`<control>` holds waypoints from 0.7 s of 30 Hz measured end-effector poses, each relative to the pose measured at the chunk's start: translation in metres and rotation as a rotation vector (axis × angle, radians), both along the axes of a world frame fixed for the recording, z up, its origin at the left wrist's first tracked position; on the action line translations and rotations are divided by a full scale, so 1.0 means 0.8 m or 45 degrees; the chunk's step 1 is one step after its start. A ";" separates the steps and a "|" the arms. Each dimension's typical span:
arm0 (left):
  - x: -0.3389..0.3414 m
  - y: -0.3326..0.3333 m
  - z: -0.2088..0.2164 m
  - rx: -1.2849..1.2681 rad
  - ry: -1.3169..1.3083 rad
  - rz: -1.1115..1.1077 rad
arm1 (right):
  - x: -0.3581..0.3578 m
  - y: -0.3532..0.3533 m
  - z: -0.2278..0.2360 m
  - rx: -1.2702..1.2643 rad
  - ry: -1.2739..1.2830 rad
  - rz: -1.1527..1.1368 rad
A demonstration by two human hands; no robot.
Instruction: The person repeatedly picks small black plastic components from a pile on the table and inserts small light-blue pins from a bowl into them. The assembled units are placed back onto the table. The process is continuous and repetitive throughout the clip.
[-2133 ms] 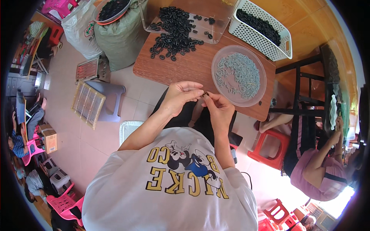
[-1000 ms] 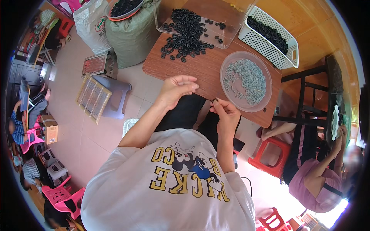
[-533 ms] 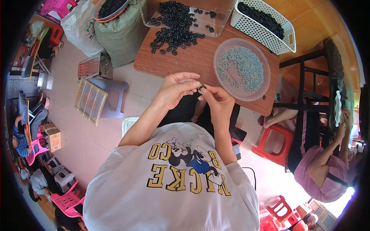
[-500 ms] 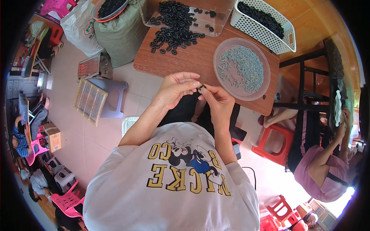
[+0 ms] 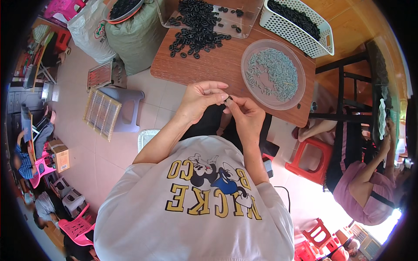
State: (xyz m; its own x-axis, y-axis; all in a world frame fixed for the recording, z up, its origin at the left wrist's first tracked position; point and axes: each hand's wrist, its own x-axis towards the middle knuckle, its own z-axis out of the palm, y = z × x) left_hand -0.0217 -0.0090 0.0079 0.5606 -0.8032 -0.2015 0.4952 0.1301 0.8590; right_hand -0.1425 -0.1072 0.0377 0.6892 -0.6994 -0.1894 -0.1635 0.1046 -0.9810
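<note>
Above my lap, just off the table's near edge, my left hand (image 5: 203, 101) and my right hand (image 5: 247, 115) meet at the fingertips. Between them they pinch a small black oval part (image 5: 228, 99), mostly covered by thumbs and forefingers. The other fingers of my left hand stretch loosely. Farther off on the brown table (image 5: 209, 71), a pile of black oval parts with holes (image 5: 190, 40) spills out of a clear plastic bin (image 5: 244, 31). To the right stands a round clear tray (image 5: 246, 89) holding many small grey-blue screw-like pieces (image 5: 278, 74).
A white perforated basket (image 5: 278, 37) of black pieces stands at the table's far right. Full sacks (image 5: 135, 48) and a grey stool (image 5: 130, 111) with a slatted panel are on the left. A red stool (image 5: 307, 161) and a co-worker (image 5: 361, 191) are on the right.
My fingertips have shifted slightly around the small black part, and less of it shows. Both hands stay in nearly the same place.
</note>
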 end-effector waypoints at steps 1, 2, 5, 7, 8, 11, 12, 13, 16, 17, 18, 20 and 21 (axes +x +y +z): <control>-0.001 0.000 -0.001 0.014 -0.004 0.001 | 0.000 0.003 -0.002 -0.039 -0.004 -0.011; -0.002 0.001 -0.001 0.028 -0.007 0.002 | 0.001 0.005 -0.006 -0.078 -0.009 -0.022; -0.001 0.001 -0.006 0.034 0.064 0.009 | 0.003 0.007 -0.016 -0.061 -0.094 -0.050; -0.001 -0.001 -0.005 0.030 0.131 0.035 | 0.005 0.008 -0.020 -0.062 -0.137 -0.076; -0.003 -0.002 0.000 0.030 0.159 0.057 | 0.005 0.008 -0.022 -0.092 -0.140 -0.094; -0.002 -0.003 -0.001 0.026 0.194 0.080 | 0.003 0.006 -0.023 -0.289 -0.110 -0.084; -0.002 -0.003 -0.002 0.024 0.198 0.080 | 0.003 0.004 -0.022 -0.372 -0.093 -0.070; -0.001 -0.003 -0.002 0.038 0.178 0.087 | 0.003 0.004 -0.023 -0.399 -0.091 -0.066; 0.000 -0.003 -0.004 0.055 0.115 0.085 | 0.002 0.005 -0.023 -0.424 -0.079 -0.063; 0.001 -0.002 -0.005 0.044 0.094 0.071 | 0.002 0.006 -0.022 -0.395 -0.070 -0.067; 0.001 -0.001 -0.007 0.032 0.072 0.056 | 0.002 0.006 -0.020 -0.367 -0.061 -0.070; -0.001 -0.001 -0.004 0.052 0.011 0.058 | 0.002 0.004 -0.014 -0.139 0.002 -0.038; -0.002 0.000 -0.003 0.062 -0.019 0.059 | 0.003 0.003 -0.012 -0.026 0.033 -0.021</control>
